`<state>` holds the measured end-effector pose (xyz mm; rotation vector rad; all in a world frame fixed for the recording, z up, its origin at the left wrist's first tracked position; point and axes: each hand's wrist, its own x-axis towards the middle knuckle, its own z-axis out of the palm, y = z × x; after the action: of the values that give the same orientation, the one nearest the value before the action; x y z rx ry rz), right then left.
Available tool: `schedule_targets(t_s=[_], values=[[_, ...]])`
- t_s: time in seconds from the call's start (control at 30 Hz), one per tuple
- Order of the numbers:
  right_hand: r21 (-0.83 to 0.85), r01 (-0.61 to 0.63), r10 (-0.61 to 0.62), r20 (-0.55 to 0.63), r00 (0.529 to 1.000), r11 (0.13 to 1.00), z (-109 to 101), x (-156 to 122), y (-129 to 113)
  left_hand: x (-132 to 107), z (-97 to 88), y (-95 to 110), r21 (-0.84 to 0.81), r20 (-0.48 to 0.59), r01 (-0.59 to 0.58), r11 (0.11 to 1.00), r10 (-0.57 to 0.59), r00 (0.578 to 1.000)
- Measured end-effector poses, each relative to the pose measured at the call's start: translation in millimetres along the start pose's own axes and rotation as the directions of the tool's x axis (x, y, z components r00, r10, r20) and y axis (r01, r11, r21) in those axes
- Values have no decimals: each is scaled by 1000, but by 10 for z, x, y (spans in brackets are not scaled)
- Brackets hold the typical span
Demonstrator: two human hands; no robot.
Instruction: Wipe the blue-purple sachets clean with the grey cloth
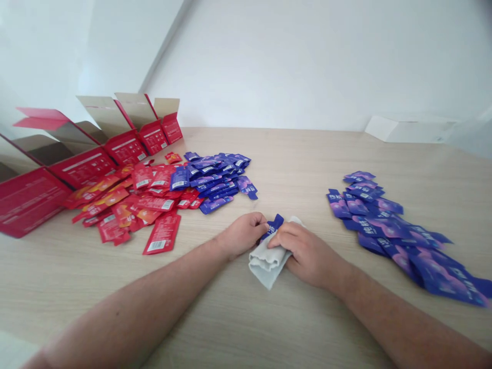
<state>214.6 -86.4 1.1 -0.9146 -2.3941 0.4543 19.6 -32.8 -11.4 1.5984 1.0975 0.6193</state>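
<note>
While the left hand (pixel 242 234) pinches a blue foil sachet (pixel 275 224) and the right hand (pixel 307 253) closes on the pale grey cloth (pixel 266 265) around it, more purple-blue sachets (pixel 400 230) lie heaped to the right on the light wooden desk (pixel 246 328).

grey cloth (pixel 267 266) | blue sachet (pixel 275 224), white lettering | red boxes (pixel 82 166) | pale wood-grain table (pixel 215 318)

Item one: our left forearm (pixel 146 302), bare, reaching in from the near left. Item two: our left hand (pixel 242 234), fingers curled, knuckles up. Item three: our right forearm (pixel 400 318), bare, from the near right. Item four: our right hand (pixel 307 254), fingers bent leftward, just beside the left hand.
</note>
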Motion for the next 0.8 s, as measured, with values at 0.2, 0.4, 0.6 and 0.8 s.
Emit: schedule_targets(t_s=[0.2, 0.4, 0.6, 0.8], values=[[5, -4, 4, 10, 1000, 1000, -6, 9, 13, 14, -8, 1, 14, -1, -10, 1000, 10, 1000], [-4, -1, 1, 0, 1000, 1000, 11, 10, 16, 23, -27, -18, 75, -11, -57, 996, 58, 998], [-16, -65, 63, -99, 993, 998, 4, 3, 115, 45, 11, -71, -13, 18, -24, 1000, 24, 1000], [13, -22, 22, -64, 998, 1000, 70, -20, 78, 64, 17, -51, -48, 24, -13, 999, 14, 1000]])
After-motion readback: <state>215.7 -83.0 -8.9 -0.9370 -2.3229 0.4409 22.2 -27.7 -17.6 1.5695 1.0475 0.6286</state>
